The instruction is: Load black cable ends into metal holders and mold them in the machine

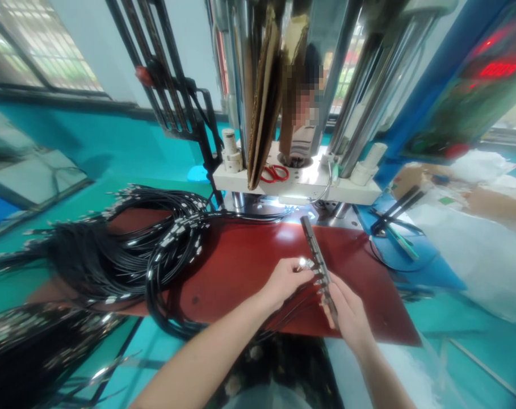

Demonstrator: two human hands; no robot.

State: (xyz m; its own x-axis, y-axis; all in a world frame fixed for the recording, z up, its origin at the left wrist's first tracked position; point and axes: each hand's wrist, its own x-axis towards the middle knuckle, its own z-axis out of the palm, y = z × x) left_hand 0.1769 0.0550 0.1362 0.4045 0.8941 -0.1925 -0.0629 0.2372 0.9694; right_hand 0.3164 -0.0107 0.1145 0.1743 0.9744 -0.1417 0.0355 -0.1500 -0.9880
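My right hand (pixel 350 309) is closed around the lower part of a long dark metal bar (pixel 312 241), which tilts up and away over the reddish-brown board. Small metallic pieces sit along the bar's left side. At that side my left hand (pixel 286 279) pinches a small shiny connector end (pixel 302 263), close to the bar or touching it. Thin black cables (pixel 289 312) run below the left hand. A large bundle of coiled black cables (pixel 168 255) with pale ends lies on the left of the board (pixel 240 267).
Behind the board stands a press with a pale plate (pixel 258 184), metal columns and lit lower area. Red-handled scissors (pixel 275 173) and cardboard rest on the plate. Black-handled tools (pixel 396 213) lie on a blue surface at right, beside plastic bags (pixel 466 238). A person is beyond the press.
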